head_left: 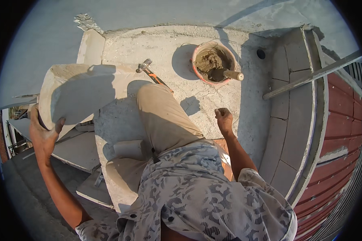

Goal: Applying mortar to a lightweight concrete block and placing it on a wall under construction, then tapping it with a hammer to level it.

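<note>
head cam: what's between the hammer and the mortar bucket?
Bare concrete between hammer and bucket, crossed only by the bucket's shadow. Head view shows this; nothing else lies on that stretch.

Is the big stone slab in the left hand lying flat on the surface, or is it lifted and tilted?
Lifted and tilted: the left hand grips the slab at its lower edge, with its face turned up toward the camera.

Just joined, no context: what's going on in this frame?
A person kneels on a rough mortar bed. The left hand grips the lower edge of a large stone tile, tilted up off the surface. The right hand hangs loosely closed, holding nothing visible. A hammer lies ahead; a bucket of mortar holds a trowel.
</note>
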